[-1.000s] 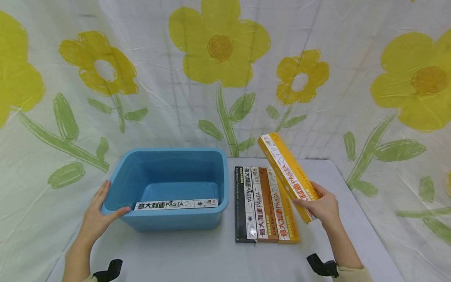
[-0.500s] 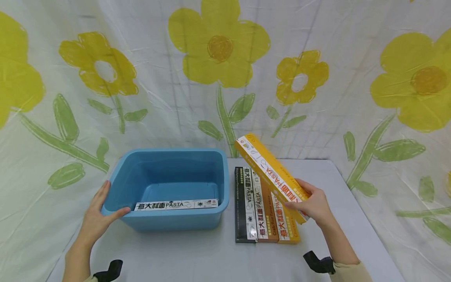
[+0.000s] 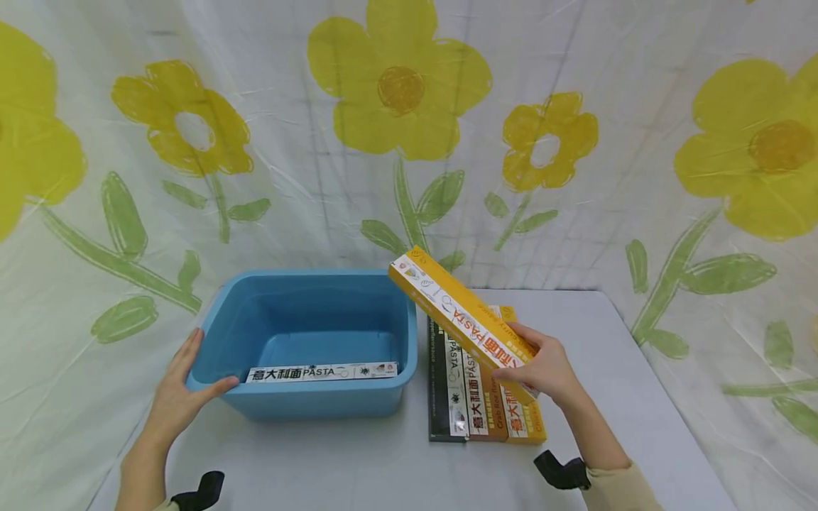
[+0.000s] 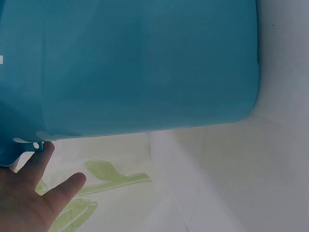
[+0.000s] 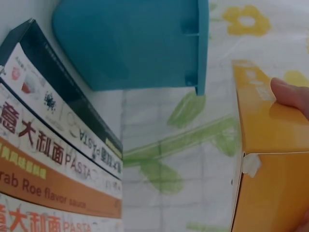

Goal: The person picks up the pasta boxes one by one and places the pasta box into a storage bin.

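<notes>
My right hand [image 3: 543, 365] grips the lower end of a yellow pasta box [image 3: 460, 316], thumb on its near side. The box slants up to the left, its upper end overlapping the right rim of a blue plastic tub [image 3: 307, 404]. At the tub's left front corner rests my left hand [image 3: 179, 394], thumb along the front rim and fingers straight along the left side. Inside the tub, a pasta box with a white label [image 3: 322, 372] lies along the front wall. In the left wrist view, fingertips [image 4: 48, 147] touch under the tub's rim.
Right of the tub, a black pasta box [image 3: 438, 397], a brown one [image 3: 497, 422] and another yellow one [image 3: 535, 429] lie side by side on the white table [image 3: 358, 468]. A flower-printed cloth [image 3: 275, 184] hangs behind the table.
My right hand has carried the yellow pasta box leftward, from above the right of the row to the tub's right rim. The left hand has stayed on the tub.
</notes>
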`<state>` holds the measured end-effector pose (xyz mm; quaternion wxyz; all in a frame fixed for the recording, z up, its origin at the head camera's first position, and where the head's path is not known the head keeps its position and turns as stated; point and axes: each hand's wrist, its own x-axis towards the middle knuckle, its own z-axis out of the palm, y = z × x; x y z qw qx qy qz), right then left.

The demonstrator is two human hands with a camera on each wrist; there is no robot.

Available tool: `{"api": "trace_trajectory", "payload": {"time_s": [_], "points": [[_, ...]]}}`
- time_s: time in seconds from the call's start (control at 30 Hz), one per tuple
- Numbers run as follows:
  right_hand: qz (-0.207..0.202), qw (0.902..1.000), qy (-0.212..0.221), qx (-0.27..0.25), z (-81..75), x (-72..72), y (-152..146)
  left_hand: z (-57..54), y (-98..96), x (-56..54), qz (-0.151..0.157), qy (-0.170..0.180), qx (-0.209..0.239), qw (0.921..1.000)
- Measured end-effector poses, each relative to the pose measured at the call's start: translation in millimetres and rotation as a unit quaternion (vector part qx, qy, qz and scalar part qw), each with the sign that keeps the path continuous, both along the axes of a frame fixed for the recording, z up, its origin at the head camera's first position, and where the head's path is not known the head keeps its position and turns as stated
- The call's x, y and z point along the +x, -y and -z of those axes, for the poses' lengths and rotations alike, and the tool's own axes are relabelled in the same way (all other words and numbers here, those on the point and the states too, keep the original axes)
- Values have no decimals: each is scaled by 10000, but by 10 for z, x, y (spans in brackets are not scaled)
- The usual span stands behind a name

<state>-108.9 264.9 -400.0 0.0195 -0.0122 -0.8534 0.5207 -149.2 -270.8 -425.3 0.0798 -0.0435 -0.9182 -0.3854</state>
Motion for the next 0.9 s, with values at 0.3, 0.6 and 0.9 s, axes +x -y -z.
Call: {"api": "trace_trajectory", "payload": {"time_s": [0.3,0.6,0.9], "points": [[-464,9986,-210,171,-83,-109,68,5,-1,0,4,-19,19,10000],[-967,9933,-466,437,-176,-248,181,7,18,-1,-12,15,-7,10000],[-1428,9845,-709,730,-280,-465,323,5,10,-4,11,14,-6,10000]]}}
